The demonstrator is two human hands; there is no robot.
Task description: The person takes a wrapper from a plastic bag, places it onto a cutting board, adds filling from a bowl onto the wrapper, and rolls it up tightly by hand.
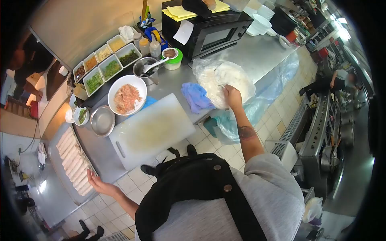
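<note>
Head view. The left hand (93, 182) is at the left, at the near right edge of a tray (55, 149) lined with pale rolls (71, 161) laid side by side. Its fingers are extended, close together, their tips at the end of a roll near the near end of the row; whether they press on it cannot be told. The right hand (232, 97), at the right, reaches over a stack of round white sheets (237, 76) lying partly within a clear plastic bag (204, 73). Its fingers are bent and drawn together at the sheets; whether one is pinched cannot be told.

Between the hands, a white cutting board (161, 130) lies on the steel counter (270, 51), its surface damp-looking in the middle. A blue crumpled item (195, 98) lies just left of the bag. Beyond the board's left part stand a white bowl (116, 85) holding pink minced filling (125, 98) and, farther left, a shallow metal bowl (102, 121). Farther off are square white containers (117, 71) of chopped ingredients, a metal pot (141, 64) with utensils, a green-lidded tub (173, 65) and a black oven (213, 40). A co-worker (341, 80) appears at the far right.
</note>
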